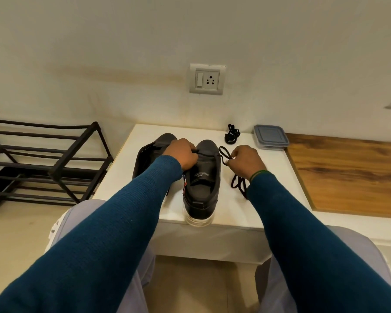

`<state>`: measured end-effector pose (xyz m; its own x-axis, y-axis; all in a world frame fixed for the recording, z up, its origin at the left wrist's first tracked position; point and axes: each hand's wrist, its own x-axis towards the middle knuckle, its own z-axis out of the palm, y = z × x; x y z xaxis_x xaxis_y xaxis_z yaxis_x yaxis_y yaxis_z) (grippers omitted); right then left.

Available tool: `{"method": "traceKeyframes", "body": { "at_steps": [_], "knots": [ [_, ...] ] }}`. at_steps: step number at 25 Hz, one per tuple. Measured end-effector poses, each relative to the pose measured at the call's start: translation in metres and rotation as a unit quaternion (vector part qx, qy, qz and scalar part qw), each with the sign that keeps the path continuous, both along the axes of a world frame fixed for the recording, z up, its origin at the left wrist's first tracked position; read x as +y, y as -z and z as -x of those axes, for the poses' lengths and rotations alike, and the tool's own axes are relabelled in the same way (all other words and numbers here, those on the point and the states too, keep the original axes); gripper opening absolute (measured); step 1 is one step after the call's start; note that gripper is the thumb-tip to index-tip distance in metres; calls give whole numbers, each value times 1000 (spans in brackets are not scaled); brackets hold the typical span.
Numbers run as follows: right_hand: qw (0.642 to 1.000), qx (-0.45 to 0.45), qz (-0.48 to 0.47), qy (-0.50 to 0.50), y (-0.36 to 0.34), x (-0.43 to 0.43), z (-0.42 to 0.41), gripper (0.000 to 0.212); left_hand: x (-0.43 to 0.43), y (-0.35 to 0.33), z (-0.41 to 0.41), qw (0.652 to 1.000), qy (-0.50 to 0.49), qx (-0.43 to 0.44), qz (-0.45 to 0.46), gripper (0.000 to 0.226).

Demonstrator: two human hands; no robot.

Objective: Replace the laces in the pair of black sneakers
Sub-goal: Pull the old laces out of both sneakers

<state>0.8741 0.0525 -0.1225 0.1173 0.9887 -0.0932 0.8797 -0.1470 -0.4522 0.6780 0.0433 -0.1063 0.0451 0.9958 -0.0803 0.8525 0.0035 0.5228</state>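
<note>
Left hand (181, 154) pinching black lace (221, 152) at sneaker (200, 206), right hand (246, 161) pinching its loop; insole print unreadable

Black rack (73, 149), wall socket (207, 79), lidded container (270, 137) on white table (230, 211)

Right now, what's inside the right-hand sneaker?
A dark insole with a pale logo shows in the sneaker's opening. Its toe end is covered by the upper and partly by the left hand, so that part is hidden.

cream wall (122, 53), white table (235, 211), black rack (54, 154)
</note>
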Motion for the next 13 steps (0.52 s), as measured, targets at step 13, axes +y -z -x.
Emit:
{"method": "traceKeyframes", "body": {
  "at_steps": [13],
  "knots": [
    [754,607,-183,173,-25,6,-6,19,-4,-5,6,1000,-5,-25,12,36]
  ]
}}
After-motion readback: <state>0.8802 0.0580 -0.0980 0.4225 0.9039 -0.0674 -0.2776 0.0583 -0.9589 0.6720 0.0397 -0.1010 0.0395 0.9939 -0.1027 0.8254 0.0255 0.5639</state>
